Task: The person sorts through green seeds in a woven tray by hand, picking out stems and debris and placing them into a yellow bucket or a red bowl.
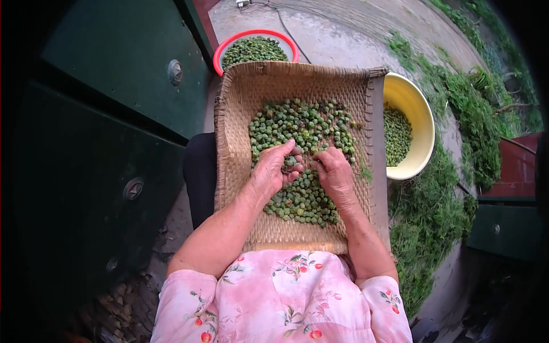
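A woven winnowing basket (234, 137) rests on my lap, with many small round green berries (297, 123) spread across it. My left hand (273, 167) is cupped above the berries, its fingers curled around several of them. Close by on the right, my right hand (335, 174) has thumb and fingers pinched together over the pile. Whatever is between those fingertips is too small to make out. Some of the berries look brownish or dark, mainly near the far side of the pile.
Beyond the basket stands a red-rimmed basin (294, 50) of green berries. A yellow bucket (423, 134), also holding berries, is to the right. Green doors (131, 80) border the left side. Cut feathery greenery (423, 228) lies along the right, and a cable (289, 31) runs over the concrete.
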Demonstrator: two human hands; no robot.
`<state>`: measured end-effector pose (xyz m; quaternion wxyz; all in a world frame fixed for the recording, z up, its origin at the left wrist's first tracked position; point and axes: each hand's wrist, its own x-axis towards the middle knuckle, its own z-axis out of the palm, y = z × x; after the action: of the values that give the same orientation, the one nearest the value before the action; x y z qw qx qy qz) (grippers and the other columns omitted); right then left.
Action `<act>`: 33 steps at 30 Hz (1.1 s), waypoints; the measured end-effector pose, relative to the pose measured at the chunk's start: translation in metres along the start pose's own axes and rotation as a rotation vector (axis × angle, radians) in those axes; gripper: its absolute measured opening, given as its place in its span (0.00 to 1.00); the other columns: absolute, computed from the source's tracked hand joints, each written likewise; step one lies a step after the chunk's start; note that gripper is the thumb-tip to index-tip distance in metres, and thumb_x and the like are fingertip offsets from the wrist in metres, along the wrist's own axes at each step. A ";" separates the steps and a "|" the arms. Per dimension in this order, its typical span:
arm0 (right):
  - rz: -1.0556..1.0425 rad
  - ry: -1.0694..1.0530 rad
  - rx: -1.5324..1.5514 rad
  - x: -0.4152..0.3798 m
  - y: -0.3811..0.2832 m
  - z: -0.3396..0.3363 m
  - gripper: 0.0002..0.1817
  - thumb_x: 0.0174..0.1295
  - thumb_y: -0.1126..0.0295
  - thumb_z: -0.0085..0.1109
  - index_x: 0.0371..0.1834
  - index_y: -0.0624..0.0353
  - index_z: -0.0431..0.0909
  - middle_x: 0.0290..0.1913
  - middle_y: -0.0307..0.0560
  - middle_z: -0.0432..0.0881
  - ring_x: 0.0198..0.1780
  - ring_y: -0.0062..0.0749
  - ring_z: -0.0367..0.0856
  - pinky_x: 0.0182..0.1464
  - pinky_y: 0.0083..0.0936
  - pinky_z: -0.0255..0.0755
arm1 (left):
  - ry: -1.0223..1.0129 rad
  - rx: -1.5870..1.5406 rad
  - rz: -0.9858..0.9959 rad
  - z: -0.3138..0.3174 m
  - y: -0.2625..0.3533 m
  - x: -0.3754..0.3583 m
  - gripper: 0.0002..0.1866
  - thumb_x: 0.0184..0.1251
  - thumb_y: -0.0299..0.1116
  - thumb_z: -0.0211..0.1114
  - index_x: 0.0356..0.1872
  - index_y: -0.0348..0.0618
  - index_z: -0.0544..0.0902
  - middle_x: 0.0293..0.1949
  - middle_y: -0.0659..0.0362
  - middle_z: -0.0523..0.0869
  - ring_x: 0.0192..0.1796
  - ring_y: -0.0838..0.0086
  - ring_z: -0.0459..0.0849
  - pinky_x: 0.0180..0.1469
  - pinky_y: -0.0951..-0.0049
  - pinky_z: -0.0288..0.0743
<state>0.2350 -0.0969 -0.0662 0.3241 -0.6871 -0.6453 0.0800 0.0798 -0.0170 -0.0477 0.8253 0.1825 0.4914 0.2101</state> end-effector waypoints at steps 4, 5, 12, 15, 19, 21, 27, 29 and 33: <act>-0.017 -0.105 -0.248 -0.006 0.002 0.008 0.11 0.46 0.72 0.65 0.33 0.56 0.77 0.31 0.45 0.72 0.39 0.42 0.73 0.40 0.36 0.69 | 0.036 0.016 -0.002 0.003 0.001 0.001 0.16 0.66 0.44 0.61 0.37 0.40 0.78 0.28 0.59 0.80 0.23 0.76 0.80 0.19 0.79 0.77; -0.039 -0.091 -0.270 -0.005 0.005 0.012 0.09 0.45 0.72 0.64 0.31 0.56 0.77 0.31 0.45 0.72 0.38 0.41 0.73 0.39 0.36 0.69 | 0.048 0.018 0.003 0.004 0.000 0.000 0.15 0.66 0.44 0.61 0.37 0.40 0.78 0.28 0.59 0.80 0.23 0.76 0.80 0.19 0.78 0.77; -0.087 -0.038 -0.285 -0.002 -0.002 0.013 0.04 0.45 0.74 0.58 0.25 0.56 0.76 0.29 0.45 0.72 0.36 0.41 0.74 0.36 0.36 0.69 | 0.080 0.038 0.020 0.004 -0.002 0.000 0.15 0.68 0.44 0.59 0.38 0.41 0.77 0.29 0.58 0.81 0.23 0.75 0.81 0.20 0.77 0.78; 0.021 0.081 -0.097 -0.002 -0.003 0.009 0.05 0.48 0.76 0.59 0.29 0.59 0.78 0.32 0.45 0.75 0.37 0.39 0.76 0.38 0.34 0.70 | 0.070 0.015 0.023 0.000 -0.005 0.004 0.16 0.69 0.45 0.57 0.39 0.41 0.77 0.30 0.58 0.81 0.23 0.75 0.81 0.21 0.76 0.79; 0.434 0.033 0.406 0.001 -0.024 -0.011 0.08 0.56 0.75 0.61 0.40 0.61 0.80 0.39 0.41 0.80 0.36 0.25 0.80 0.42 0.22 0.73 | 0.036 0.006 0.030 0.000 -0.008 0.004 0.18 0.70 0.47 0.55 0.40 0.40 0.76 0.30 0.58 0.80 0.25 0.73 0.81 0.25 0.73 0.81; 0.341 0.000 0.585 0.003 -0.031 -0.011 0.08 0.59 0.76 0.60 0.42 0.62 0.80 0.38 0.40 0.80 0.33 0.20 0.79 0.39 0.17 0.72 | 0.011 -0.027 0.059 0.003 -0.007 0.001 0.18 0.69 0.48 0.56 0.39 0.41 0.76 0.32 0.57 0.80 0.29 0.71 0.81 0.29 0.71 0.80; 0.287 0.133 0.502 0.006 -0.009 -0.015 0.07 0.59 0.78 0.57 0.40 0.61 0.81 0.37 0.46 0.80 0.37 0.29 0.81 0.39 0.23 0.73 | -0.005 0.006 0.027 0.001 -0.006 0.002 0.19 0.69 0.49 0.56 0.40 0.41 0.77 0.33 0.56 0.80 0.31 0.69 0.81 0.28 0.73 0.78; 0.248 0.158 0.237 0.002 0.004 -0.018 0.05 0.56 0.75 0.60 0.36 0.60 0.80 0.35 0.48 0.79 0.36 0.38 0.80 0.38 0.30 0.73 | -0.004 0.025 0.029 0.000 -0.008 0.004 0.19 0.69 0.49 0.56 0.40 0.41 0.77 0.32 0.56 0.80 0.31 0.69 0.81 0.27 0.73 0.78; 0.190 0.028 -0.091 -0.010 0.008 -0.012 0.07 0.50 0.70 0.65 0.30 0.59 0.78 0.31 0.47 0.75 0.36 0.43 0.76 0.39 0.37 0.71 | -0.002 0.041 0.033 0.002 -0.007 0.003 0.20 0.69 0.49 0.56 0.40 0.39 0.76 0.34 0.56 0.80 0.30 0.70 0.81 0.26 0.74 0.78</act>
<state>0.2459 -0.1098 -0.0643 0.2925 -0.7601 -0.5758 0.0715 0.0845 -0.0216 -0.0525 0.8182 0.2074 0.4918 0.2134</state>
